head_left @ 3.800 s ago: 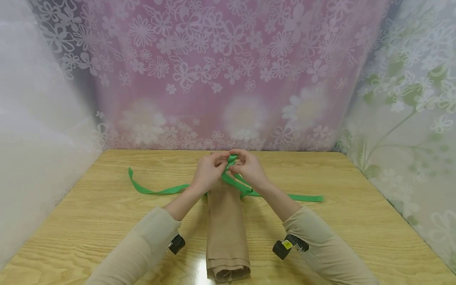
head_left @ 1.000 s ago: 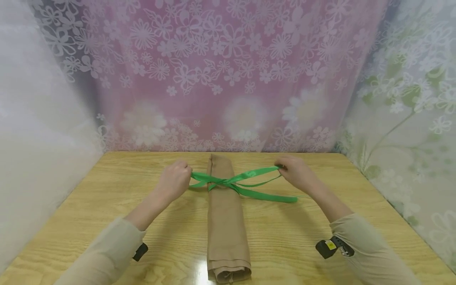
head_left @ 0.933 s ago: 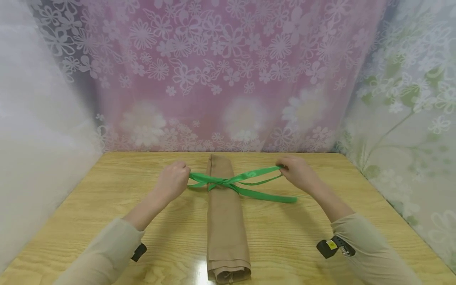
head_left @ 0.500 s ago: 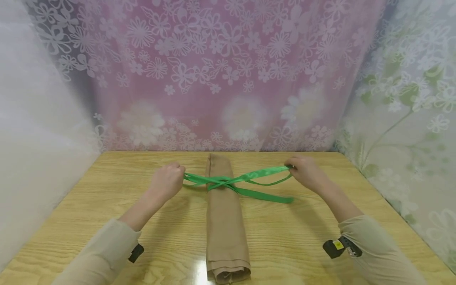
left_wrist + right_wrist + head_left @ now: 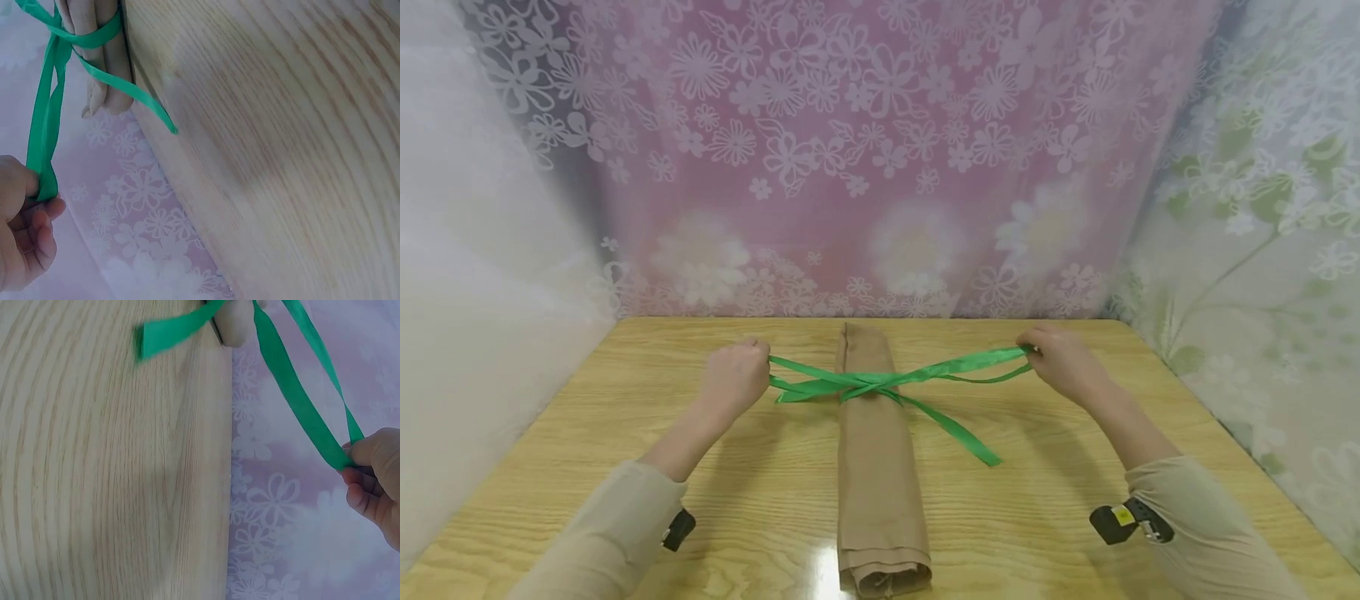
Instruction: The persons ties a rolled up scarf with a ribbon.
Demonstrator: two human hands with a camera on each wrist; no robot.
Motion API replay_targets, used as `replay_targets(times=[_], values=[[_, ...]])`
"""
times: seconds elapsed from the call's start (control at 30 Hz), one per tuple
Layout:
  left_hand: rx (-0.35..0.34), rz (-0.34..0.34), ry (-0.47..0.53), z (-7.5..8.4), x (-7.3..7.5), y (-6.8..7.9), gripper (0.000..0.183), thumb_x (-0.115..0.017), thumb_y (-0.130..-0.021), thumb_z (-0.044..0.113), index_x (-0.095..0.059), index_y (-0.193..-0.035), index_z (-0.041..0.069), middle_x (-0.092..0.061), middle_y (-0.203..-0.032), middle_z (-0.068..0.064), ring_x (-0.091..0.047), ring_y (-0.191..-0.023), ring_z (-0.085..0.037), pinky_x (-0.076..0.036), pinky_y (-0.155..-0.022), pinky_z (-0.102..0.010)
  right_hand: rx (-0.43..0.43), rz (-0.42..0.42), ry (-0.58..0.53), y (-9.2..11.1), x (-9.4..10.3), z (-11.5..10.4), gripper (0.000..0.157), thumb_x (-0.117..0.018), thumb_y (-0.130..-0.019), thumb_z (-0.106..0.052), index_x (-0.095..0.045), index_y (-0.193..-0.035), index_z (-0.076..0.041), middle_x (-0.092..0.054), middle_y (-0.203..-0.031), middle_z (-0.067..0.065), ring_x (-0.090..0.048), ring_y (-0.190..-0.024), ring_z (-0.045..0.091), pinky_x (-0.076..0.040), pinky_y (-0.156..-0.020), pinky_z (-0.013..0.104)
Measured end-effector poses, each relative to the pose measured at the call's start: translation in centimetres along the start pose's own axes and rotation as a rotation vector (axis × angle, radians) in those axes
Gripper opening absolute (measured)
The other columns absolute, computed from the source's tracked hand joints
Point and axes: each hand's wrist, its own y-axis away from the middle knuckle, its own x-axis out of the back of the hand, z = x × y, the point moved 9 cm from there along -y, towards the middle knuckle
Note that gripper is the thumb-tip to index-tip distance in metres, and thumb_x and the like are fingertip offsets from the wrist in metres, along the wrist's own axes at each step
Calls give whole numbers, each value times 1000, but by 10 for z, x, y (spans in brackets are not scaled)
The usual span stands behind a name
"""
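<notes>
A rolled brown cloth (image 5: 877,475) lies lengthwise on the table, its open end toward me. Green ribbon (image 5: 955,367) is wrapped round it, with a knot crossing on top. My left hand (image 5: 735,379) pinches one ribbon loop and draws it out to the left; the left wrist view shows that loop (image 5: 45,125) between thumb and fingers. To the right, my right hand (image 5: 1063,362) pinches the other loop, seen doubled in the right wrist view as a green band (image 5: 297,394). Two loose ribbon tails hang from the knot, one reaching right and toward me.
The wooden table (image 5: 1015,517) ends at a pink flowered curtain (image 5: 880,167) behind. A pale sheet (image 5: 490,292) stands along the left, a flowered one (image 5: 1262,250) along the right. Black wrist cameras (image 5: 1112,523) sit on both forearms.
Earlier both hands were together above the roll; they have since moved apart, pulling the two loops outward and the knot tighter. The right tail has swung toward me.
</notes>
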Motion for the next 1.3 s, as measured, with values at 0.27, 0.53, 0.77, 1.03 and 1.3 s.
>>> replay_targets(times=[0.27,0.53,0.77,1.03,1.3], values=[[70,-37,-10,-19,4,3,20,-56,-73,-13,-54,-58,0,-32,-47,0,-19,-42,-8,-19,-36,-19,-34,-3,1,4,4,9,18,-57,-82,11,-64,-98,8,-63,-93,20,-60,-85,36,-52,-69,42],[101,-64,43,-34,6,8,22,-49,-76,-13,-56,-59,-1,-28,-46,1,-18,-42,-8,-17,-37,-20,-24,41,41,7,12,17,17,-57,-80,12,-65,-95,8,-64,-91,20,-61,-82,36,-51,-67,44],[119,-89,18,-43,10,11,17,-52,-77,-9,-66,-70,-3,-37,-47,0,-22,-41,-8,-21,-35,-20,-39,51,44,12,16,26,16,-57,-81,11,-64,-95,8,-63,-93,22,-60,-84,39,-50,-67,45],[186,-94,-21,-60,14,15,24,-51,-76,-6,-54,-55,5,-32,-47,1,-19,-44,-10,-18,-38,-22,-42,72,64,16,23,37,15,-57,-80,12,-63,-93,9,-62,-88,21,-59,-77,36,-49,-62,44],[237,-101,-14,-76,18,22,34,-44,-74,-8,-32,-49,13,-22,-47,4,-15,-46,-10,-16,-39,-22,-39,127,133,19,34,43,12,-59,-77,10,-65,-88,8,-63,-82,20,-59,-73,36,-49,-61,45]])
